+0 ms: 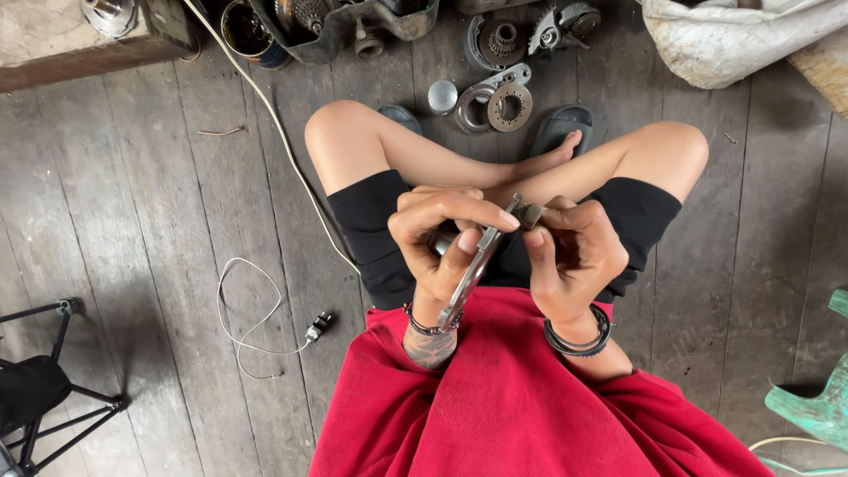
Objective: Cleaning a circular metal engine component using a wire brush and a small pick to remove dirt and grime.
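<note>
Red shirt (530, 406) nearest; left hand (446, 238) grips flat metal tool (473, 274), right hand (574, 252) pinches small part (532, 215) (mostly hidden); gears (510, 106) at 12 o'clock on plank floor (132, 221).

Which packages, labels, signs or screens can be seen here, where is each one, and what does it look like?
No labels, signs or screens show.
White sack: top right on the plank floor, bulging, dirty white.
Round can: top edge, left of the metal parts, open, dark inside, bluish wall.
Both hands, left hand and right hand, hold bare metal parts, unpackaged.
</note>
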